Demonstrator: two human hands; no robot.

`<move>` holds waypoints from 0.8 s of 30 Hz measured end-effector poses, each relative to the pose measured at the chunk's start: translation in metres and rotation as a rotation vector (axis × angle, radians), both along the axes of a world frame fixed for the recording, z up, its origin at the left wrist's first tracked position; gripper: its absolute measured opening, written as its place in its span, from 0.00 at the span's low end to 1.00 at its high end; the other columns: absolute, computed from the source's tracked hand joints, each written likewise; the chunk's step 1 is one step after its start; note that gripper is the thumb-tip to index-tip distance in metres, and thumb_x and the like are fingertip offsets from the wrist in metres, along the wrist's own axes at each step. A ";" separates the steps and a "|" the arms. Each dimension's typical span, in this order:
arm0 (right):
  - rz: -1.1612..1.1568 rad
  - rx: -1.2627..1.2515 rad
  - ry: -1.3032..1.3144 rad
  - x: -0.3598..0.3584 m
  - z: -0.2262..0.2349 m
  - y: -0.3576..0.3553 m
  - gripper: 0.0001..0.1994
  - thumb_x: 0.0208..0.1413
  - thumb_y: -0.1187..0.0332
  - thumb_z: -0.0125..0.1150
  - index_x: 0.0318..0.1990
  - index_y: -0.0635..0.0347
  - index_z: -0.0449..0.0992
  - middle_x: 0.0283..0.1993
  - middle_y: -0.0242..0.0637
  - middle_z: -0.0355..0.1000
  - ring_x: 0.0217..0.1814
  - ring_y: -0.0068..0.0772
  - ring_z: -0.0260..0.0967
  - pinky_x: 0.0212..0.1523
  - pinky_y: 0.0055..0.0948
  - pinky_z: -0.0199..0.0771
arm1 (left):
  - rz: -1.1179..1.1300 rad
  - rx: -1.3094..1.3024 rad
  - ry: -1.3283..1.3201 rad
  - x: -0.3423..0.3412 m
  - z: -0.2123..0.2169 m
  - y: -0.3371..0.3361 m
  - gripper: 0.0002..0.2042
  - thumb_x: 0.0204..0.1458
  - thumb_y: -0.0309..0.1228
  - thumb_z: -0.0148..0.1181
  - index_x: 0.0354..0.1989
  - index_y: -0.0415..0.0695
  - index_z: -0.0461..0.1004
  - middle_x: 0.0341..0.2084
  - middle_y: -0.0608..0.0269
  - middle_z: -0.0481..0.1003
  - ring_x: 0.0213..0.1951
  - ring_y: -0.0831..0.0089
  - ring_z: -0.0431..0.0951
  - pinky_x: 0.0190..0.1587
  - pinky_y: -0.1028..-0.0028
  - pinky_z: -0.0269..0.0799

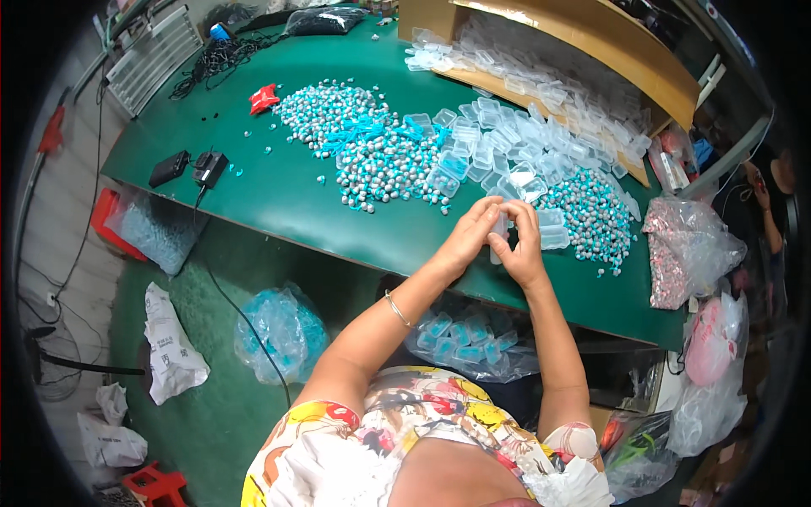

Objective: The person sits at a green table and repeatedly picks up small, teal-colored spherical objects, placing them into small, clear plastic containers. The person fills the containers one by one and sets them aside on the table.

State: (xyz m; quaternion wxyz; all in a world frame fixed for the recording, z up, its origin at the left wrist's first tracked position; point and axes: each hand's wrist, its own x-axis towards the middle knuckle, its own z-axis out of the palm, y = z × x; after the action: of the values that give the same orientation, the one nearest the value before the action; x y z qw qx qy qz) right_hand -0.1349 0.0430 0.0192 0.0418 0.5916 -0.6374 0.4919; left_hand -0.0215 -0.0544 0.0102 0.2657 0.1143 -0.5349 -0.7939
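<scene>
1 clear case [500, 225] sits gripped between my curled left hand [471, 233] and right hand [525, 250]; bagged cases [465, 338] look done, most loose cases [500, 139] unfilled.

black adapter [211, 168] | black cable tangle [220, 64] | white sack [173, 346] on floor [221, 422]
</scene>
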 end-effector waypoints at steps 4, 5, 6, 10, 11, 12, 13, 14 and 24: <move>-0.041 -0.057 0.006 0.003 -0.009 -0.005 0.23 0.49 0.57 0.67 0.47 0.63 0.70 0.47 0.43 0.66 0.48 0.41 0.64 0.49 0.36 0.67 | -0.029 0.050 0.015 -0.001 0.001 -0.001 0.25 0.66 0.46 0.52 0.61 0.37 0.68 0.54 0.59 0.71 0.54 0.73 0.71 0.56 0.72 0.68; -0.038 -0.062 -0.042 0.004 -0.009 -0.005 0.23 0.46 0.58 0.69 0.45 0.61 0.68 0.45 0.45 0.66 0.47 0.46 0.65 0.46 0.38 0.68 | -0.057 0.041 0.002 0.000 0.003 -0.003 0.24 0.66 0.46 0.52 0.60 0.37 0.69 0.53 0.59 0.72 0.53 0.73 0.72 0.56 0.72 0.68; -0.038 -0.068 -0.047 0.004 -0.008 -0.005 0.23 0.46 0.58 0.69 0.45 0.61 0.68 0.45 0.45 0.66 0.46 0.46 0.65 0.46 0.39 0.68 | -0.087 0.032 -0.012 0.000 0.004 -0.004 0.24 0.66 0.45 0.53 0.59 0.37 0.69 0.52 0.59 0.73 0.52 0.73 0.72 0.55 0.73 0.68; -0.065 -0.068 -0.056 0.007 -0.007 0.000 0.22 0.46 0.57 0.68 0.42 0.61 0.66 0.41 0.45 0.64 0.42 0.46 0.64 0.42 0.39 0.68 | -0.098 0.022 -0.007 -0.006 -0.002 -0.005 0.22 0.64 0.43 0.55 0.56 0.36 0.72 0.45 0.62 0.76 0.47 0.74 0.74 0.52 0.73 0.70; -0.071 -0.083 -0.027 0.006 -0.010 -0.003 0.22 0.47 0.57 0.68 0.42 0.61 0.66 0.41 0.45 0.64 0.42 0.47 0.64 0.42 0.39 0.68 | -0.114 0.027 0.011 -0.008 -0.004 -0.009 0.22 0.64 0.43 0.55 0.55 0.36 0.72 0.45 0.61 0.76 0.46 0.74 0.75 0.51 0.74 0.71; -0.078 -0.098 0.002 0.005 -0.012 -0.005 0.22 0.47 0.57 0.68 0.41 0.61 0.66 0.41 0.45 0.64 0.42 0.47 0.64 0.42 0.39 0.68 | -0.131 0.032 0.029 -0.006 -0.007 -0.008 0.21 0.64 0.42 0.55 0.55 0.36 0.72 0.45 0.61 0.76 0.46 0.74 0.75 0.50 0.74 0.71; -0.066 -0.126 -0.034 0.006 -0.013 -0.006 0.23 0.47 0.56 0.68 0.41 0.60 0.65 0.41 0.46 0.63 0.42 0.48 0.64 0.43 0.40 0.68 | -0.123 0.054 -0.004 -0.004 -0.003 -0.006 0.21 0.64 0.42 0.55 0.56 0.36 0.72 0.45 0.60 0.75 0.45 0.74 0.75 0.49 0.74 0.72; -0.066 -0.137 -0.034 0.009 -0.011 -0.005 0.22 0.47 0.57 0.67 0.40 0.60 0.65 0.40 0.40 0.61 0.40 0.38 0.60 0.41 0.33 0.65 | -0.162 0.096 -0.018 -0.002 -0.002 -0.006 0.21 0.64 0.42 0.55 0.56 0.36 0.72 0.45 0.60 0.76 0.45 0.73 0.75 0.49 0.74 0.73; -0.086 -0.102 -0.197 0.006 -0.023 0.000 0.24 0.48 0.60 0.73 0.43 0.61 0.65 0.41 0.42 0.63 0.41 0.42 0.63 0.43 0.36 0.67 | -0.081 0.048 0.001 -0.005 -0.006 -0.004 0.20 0.67 0.41 0.47 0.55 0.37 0.73 0.46 0.60 0.77 0.47 0.74 0.76 0.52 0.73 0.71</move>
State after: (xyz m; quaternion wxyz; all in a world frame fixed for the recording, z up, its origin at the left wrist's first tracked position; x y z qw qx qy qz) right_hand -0.1284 0.0430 -0.0041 0.0299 0.5098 -0.6373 0.5771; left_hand -0.0261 -0.0587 0.0039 0.2309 0.0987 -0.5198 -0.8165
